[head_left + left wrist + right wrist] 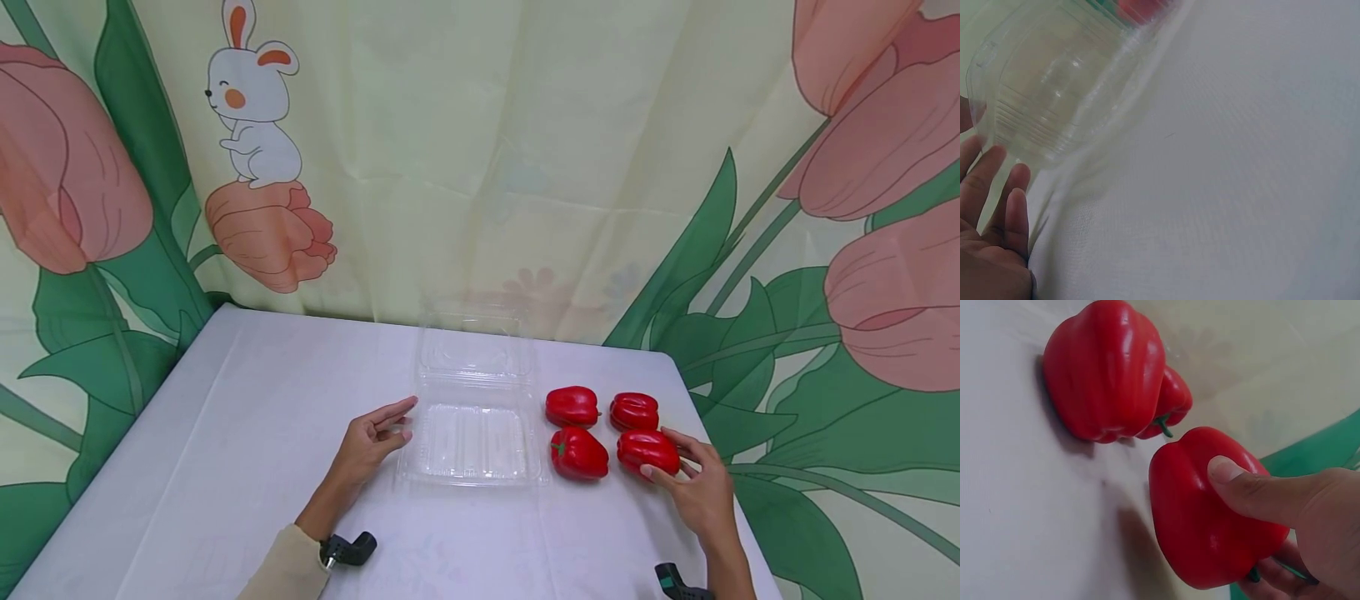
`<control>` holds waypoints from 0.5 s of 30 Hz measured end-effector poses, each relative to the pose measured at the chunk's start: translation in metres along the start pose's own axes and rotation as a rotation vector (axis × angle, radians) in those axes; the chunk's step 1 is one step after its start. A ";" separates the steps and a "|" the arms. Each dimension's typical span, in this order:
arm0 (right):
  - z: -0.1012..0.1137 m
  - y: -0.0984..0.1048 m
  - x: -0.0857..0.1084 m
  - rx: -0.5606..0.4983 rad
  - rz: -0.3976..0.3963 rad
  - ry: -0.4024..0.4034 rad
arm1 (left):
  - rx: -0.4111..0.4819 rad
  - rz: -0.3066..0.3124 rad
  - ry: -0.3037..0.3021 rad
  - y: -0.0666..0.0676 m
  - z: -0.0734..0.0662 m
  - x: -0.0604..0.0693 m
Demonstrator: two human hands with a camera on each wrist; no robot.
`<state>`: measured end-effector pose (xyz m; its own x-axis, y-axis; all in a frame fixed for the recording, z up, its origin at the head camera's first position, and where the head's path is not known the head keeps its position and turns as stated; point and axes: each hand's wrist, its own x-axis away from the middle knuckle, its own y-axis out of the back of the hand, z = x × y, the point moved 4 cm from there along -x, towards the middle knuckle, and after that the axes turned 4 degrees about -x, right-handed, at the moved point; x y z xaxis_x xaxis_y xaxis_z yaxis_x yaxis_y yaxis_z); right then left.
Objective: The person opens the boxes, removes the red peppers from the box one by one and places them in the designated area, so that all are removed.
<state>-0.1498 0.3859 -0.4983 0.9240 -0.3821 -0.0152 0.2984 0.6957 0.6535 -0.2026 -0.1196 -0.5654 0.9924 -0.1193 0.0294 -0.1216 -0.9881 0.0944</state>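
My right hand (pixel 701 487) grips a red bell pepper (pixel 647 452) at the table's right side. In the right wrist view the thumb presses along this pepper (pixel 1204 506), fingers lie behind it, and a shadow falls below it. Close by are three more red peppers: one behind it (pixel 634 412), one to its left with a green stem (pixel 579 454), and one at the back left (pixel 572 406). A clear plastic clamshell box (pixel 472 479) lies with its lid raised at the back. At its left edge, my left hand (pixel 372 442) has its fingertips touching or very near the rim.
A white cloth covers the table (pixel 247 433). Behind its back edge hangs a curtain (pixel 420 167) printed with tulips and a rabbit. Dark camera mounts sit on the left wrist (pixel 348 550) and the right wrist (pixel 678 583).
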 end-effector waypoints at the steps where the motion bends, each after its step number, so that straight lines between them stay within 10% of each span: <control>1: -0.001 -0.001 -0.001 0.000 0.002 0.000 | 0.000 0.000 0.001 0.000 0.000 0.000; 15: -0.016 -0.009 -0.010 -0.035 0.056 -0.061 | -0.005 -0.002 0.016 -0.001 0.000 0.000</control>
<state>-0.1576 0.3926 -0.5161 0.9235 -0.3777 0.0670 0.2561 0.7371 0.6254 -0.2028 -0.1188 -0.5653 0.9923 -0.1152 0.0455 -0.1192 -0.9879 0.0996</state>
